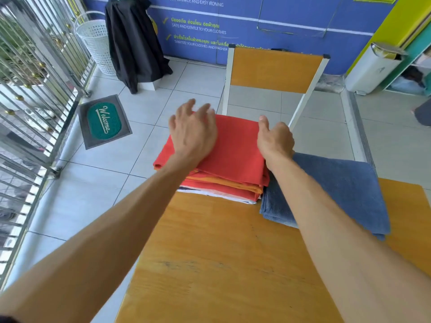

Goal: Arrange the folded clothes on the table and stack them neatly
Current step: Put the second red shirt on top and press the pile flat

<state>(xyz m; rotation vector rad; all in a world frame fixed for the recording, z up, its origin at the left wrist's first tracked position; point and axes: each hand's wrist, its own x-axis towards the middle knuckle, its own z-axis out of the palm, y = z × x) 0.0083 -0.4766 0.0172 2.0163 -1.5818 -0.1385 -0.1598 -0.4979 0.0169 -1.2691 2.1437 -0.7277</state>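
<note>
Stack of folded clothes (224,180), red piece on top, at far left corner of wooden tabletop (210,252), overhanging its edge. Left hand (193,131) flat on the red top, fingers straight and spread. Right hand (275,138) at the stack's right side, fingers hidden, grip impossible to tell. Folded blue towel (338,194) touching the stack's right side. Beyond, a chair (275,71); farther left, doormat (103,121) and white basket (95,43).

stack (224,180) on table (210,264) — towel (338,194) right
</note>
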